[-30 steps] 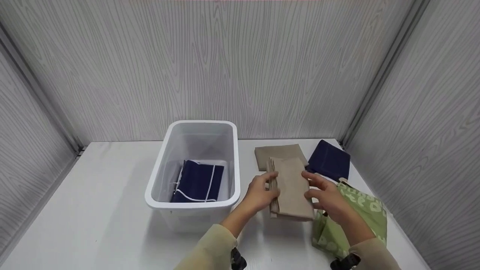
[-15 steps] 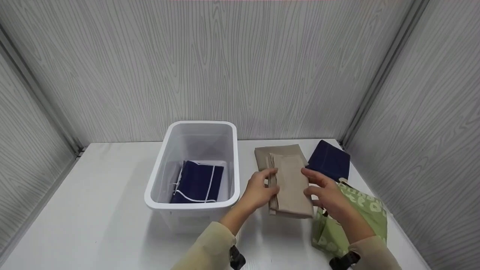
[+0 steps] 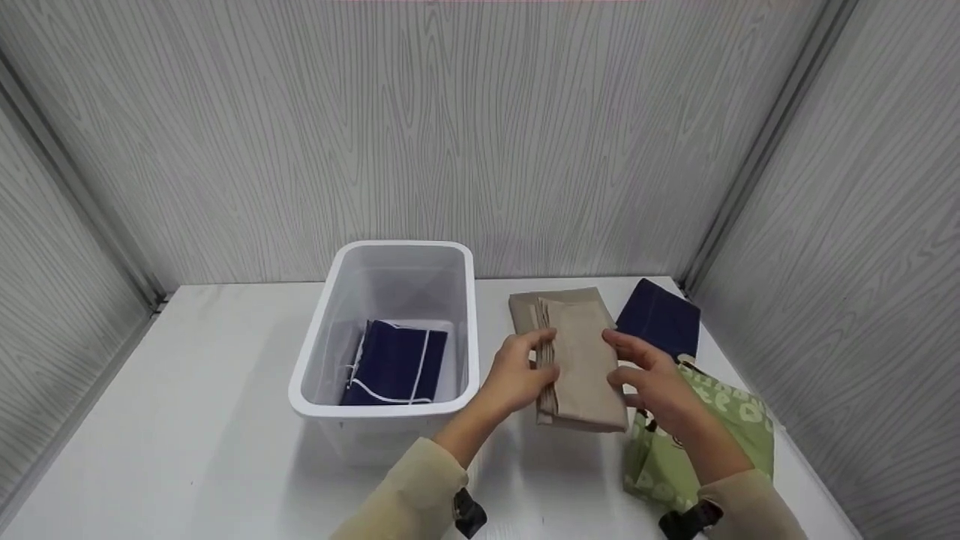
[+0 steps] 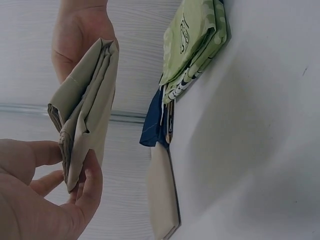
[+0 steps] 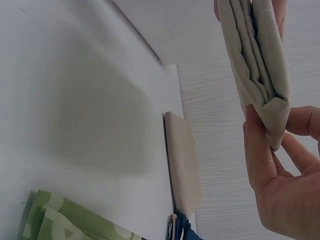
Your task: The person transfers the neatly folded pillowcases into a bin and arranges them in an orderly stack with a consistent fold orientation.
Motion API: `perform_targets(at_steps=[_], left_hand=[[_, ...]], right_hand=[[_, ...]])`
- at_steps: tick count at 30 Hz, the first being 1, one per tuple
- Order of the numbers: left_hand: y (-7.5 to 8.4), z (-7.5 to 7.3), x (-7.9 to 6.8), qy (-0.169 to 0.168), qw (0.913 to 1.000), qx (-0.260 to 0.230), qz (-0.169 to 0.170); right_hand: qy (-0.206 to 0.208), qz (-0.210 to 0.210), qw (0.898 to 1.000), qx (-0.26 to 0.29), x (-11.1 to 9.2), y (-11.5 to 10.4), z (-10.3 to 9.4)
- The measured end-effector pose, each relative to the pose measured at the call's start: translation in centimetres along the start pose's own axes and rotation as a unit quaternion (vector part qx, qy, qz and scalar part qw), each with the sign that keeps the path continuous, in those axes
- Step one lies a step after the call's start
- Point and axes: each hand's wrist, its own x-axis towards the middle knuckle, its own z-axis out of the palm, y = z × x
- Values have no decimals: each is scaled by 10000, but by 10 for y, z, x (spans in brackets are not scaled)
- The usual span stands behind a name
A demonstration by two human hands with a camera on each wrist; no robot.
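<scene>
Between both hands, raised above the table, is a folded beige cloth [image 3: 587, 364] with several layers showing along its left edge. My left hand [image 3: 517, 373] pinches that layered edge between thumb and fingers. The right hand [image 3: 660, 386] grips the opposite edge. In the left wrist view the folded cloth [image 4: 92, 107] hangs with its layers slightly spread, and the left hand [image 4: 50, 192] holds its lower end. The right wrist view shows the right hand [image 5: 287, 175] with thumb and fingers on either side of the cloth's corner.
A white plastic bin [image 3: 309, 356] stands left of the hands, with a folded navy cloth [image 3: 401, 364] with white cord inside. Behind the held cloth lies another folded beige cloth [image 3: 525, 301]. A navy folded cloth [image 3: 660, 319] and a green printed bag [image 3: 739, 431] lie on the right.
Both hands have moved the beige cloth slightly away from the body, so it overlaps more of the beige cloth behind it in the head view. The grips look the same.
</scene>
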Motion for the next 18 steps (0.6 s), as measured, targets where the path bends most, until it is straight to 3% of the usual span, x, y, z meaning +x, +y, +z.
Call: perform_targets(at_steps=[13, 18], left_hand=[[12, -10, -2, -108, 9998, -194, -21], [17, -13, -3, -9, 9999, -85, 64]], right_hand=[[-31, -26, 10000, 39, -4, -12, 2], [-79, -29, 9999, 108, -3, -18, 4]])
